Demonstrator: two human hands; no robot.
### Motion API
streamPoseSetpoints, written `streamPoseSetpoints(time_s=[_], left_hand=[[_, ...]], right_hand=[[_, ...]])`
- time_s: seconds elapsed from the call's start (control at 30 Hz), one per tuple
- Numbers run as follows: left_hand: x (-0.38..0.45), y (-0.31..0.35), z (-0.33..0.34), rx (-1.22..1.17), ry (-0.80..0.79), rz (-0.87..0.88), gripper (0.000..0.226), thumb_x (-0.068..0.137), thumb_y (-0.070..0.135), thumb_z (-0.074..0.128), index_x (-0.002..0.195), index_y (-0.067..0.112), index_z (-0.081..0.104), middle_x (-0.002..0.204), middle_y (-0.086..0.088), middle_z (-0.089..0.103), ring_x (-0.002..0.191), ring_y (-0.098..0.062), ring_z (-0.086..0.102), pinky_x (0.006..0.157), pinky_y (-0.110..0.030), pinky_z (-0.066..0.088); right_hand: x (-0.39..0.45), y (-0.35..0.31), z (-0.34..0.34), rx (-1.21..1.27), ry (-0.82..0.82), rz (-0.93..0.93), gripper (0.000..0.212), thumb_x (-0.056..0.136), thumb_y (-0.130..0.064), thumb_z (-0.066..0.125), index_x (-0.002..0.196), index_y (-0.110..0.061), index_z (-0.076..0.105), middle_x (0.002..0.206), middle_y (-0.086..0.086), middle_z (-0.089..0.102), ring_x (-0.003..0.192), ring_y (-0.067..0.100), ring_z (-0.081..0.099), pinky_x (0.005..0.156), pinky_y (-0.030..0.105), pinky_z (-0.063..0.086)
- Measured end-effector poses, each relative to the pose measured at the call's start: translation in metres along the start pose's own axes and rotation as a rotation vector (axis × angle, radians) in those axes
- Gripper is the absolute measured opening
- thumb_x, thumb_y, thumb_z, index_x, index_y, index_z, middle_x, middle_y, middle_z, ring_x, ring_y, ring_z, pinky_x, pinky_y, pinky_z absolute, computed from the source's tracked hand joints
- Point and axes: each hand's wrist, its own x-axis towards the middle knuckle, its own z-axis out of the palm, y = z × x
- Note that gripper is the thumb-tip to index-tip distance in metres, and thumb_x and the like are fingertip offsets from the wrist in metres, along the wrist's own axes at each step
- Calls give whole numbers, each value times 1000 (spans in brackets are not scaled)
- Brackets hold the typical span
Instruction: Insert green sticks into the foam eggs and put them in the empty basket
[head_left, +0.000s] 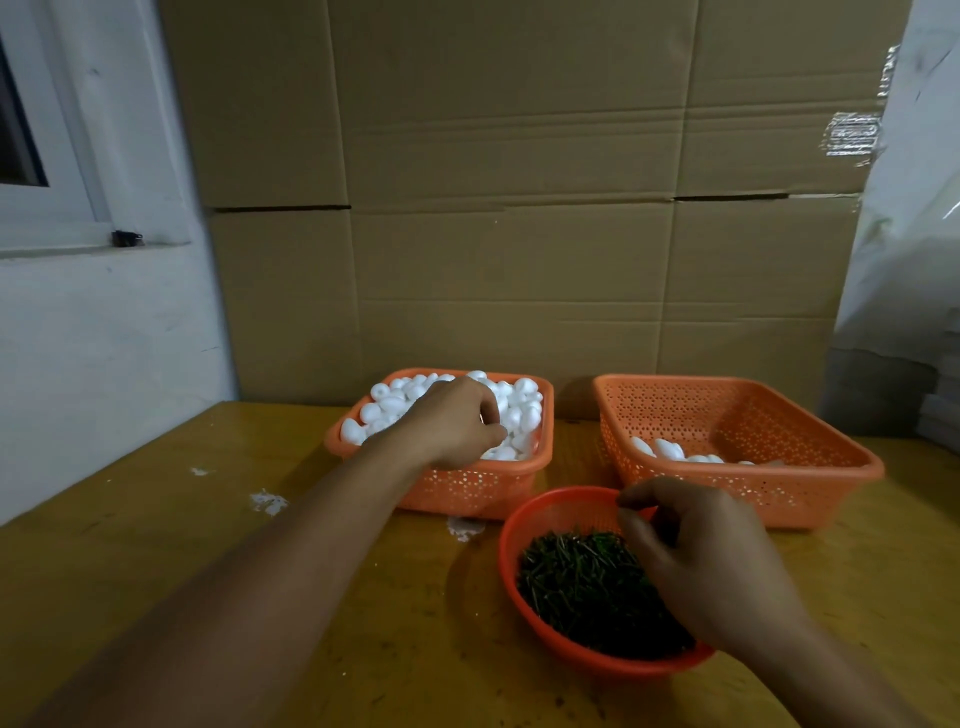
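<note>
Head view: foam eggs (514, 410) are grasped by the left hand (457, 421), green sticks (587, 582) are pinched at by the right hand (701, 566), though a held stick cannot be confirmed, so an egg may be crushed if squeezed hard.

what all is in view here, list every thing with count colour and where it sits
table: one, yellow-brown wood, under everything
full basket: one, orange, square, back middle of the table
foam eggs: too many to count, white, heaped in the full basket
second basket: one, orange, square, back right
finished eggs: a few, white, at the bottom of the second basket
round bowl: one, orange-red, front middle
green sticks: a large pile, dark green, in the round bowl
cardboard: brown sheets, standing behind the table
window frame: one, white, far left
left hand: over the foam eggs, fingers curled down into them
right hand: over the green sticks, fingertips pinched together
</note>
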Motion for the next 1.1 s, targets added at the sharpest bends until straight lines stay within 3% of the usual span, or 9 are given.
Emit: streamPoseSetpoints(time_s=[0.17,0.27,0.43,0.53,0.67,0.83,0.97,1.03,1.1], left_hand=[[29,4,-3,132,-274,-109,23,83,53,66,81,31,70,99,13,71,110,-14,62,109,-42,40],[37,9,-3,27,-441,-155,24,85,49,73,95,32,61,97,3,75,95,-19,73,97,-42,56],[45,11,1,-5,-505,-212,26,86,48,75,102,28,70,103,2,76,95,-17,73,99,-41,55],[48,9,6,58,-473,-235,38,81,55,74,106,27,70,106,4,75,104,-19,69,104,-41,49],[53,9,17,269,-301,-169,25,75,64,69,86,46,57,100,15,64,110,-15,58,106,-40,38],[58,7,29,367,-164,-134,45,62,68,67,86,42,38,80,22,34,97,-14,37,89,-36,28],[62,6,32,371,-207,-174,28,66,67,69,78,49,51,97,16,46,101,-15,36,90,-37,27],[64,4,36,370,-188,-207,44,62,70,70,96,47,53,110,12,47,102,-16,37,93,-37,30],[63,3,38,353,-147,-234,55,57,68,72,95,39,46,102,10,43,102,-18,37,98,-37,31]], right_hand=[[0,3,0,-7,-3,3,14,90,-36,65,102,-34,73,66,-13,68,48,2,56,49,31,50],[1,5,1,-3,-12,6,15,91,-37,64,103,-34,72,65,-13,67,47,2,54,47,28,43],[1,6,2,-9,-9,8,14,91,-37,64,102,-36,72,63,-14,66,44,2,53,46,24,38],[1,6,2,-13,-8,6,14,90,-38,64,101,-35,73,63,-14,66,47,2,52,48,26,41],[0,3,2,-28,-16,7,13,90,-39,64,100,-37,72,67,-14,67,53,5,59,53,34,53],[0,5,2,-34,2,5,12,90,-39,65,99,-37,72,65,-14,67,53,4,60,52,32,52],[0,5,3,-34,3,4,12,90,-39,64,99,-38,72,65,-15,67,51,3,58,50,27,46],[0,5,3,-36,2,3,13,90,-39,64,99,-37,72,65,-15,67,51,3,57,49,26,45],[-1,6,3,-40,0,7,13,90,-39,64,99,-36,72,65,-15,67,51,3,57,50,28,46]])
